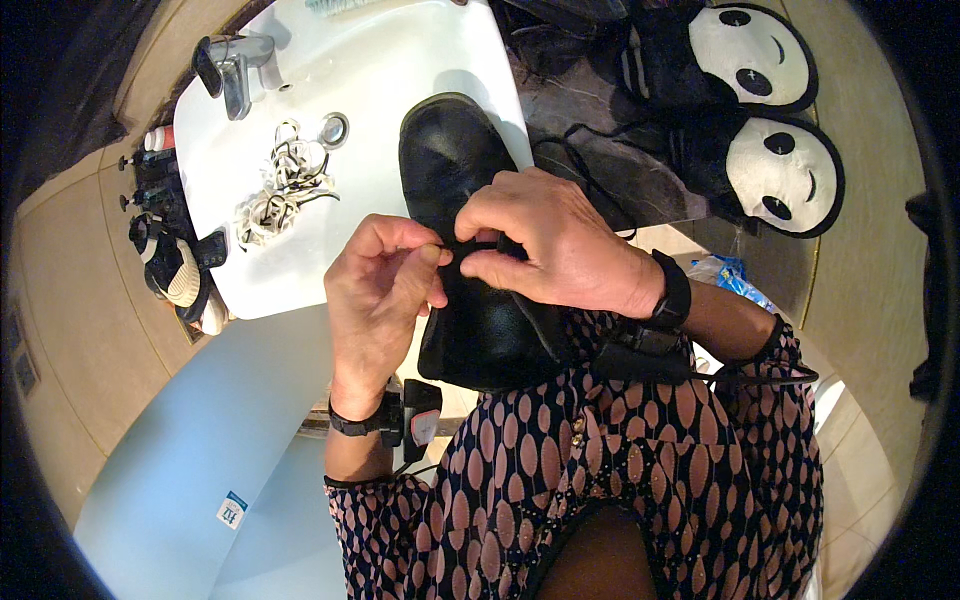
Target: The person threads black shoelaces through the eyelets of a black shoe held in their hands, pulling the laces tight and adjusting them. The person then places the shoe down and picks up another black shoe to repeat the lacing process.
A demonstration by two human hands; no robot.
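Note:
A black leather boot [455,150] lies against my lap with its rounded toe pointing away, over the near right side of the white sink. Both hands meet over its lacing area. The thumb and forefinger of my left hand [375,295] are pinched together at the boot's left edge; what is between them is too small and dark to make out. My right hand [560,245] curls over the front of the boot from the right, with thumb and forefinger closed around a dark part at its opening. The fingers partly hide the eyelets.
A tangle of white-and-black laces [285,185] lies in the sink [370,60] beside the drain [334,130] and tap [240,70]. Two black shoes with panda-face soles [785,170] rest on the dark counter at right. A light-blue tub [215,430] stands lower left; another shoe [170,265] sits left.

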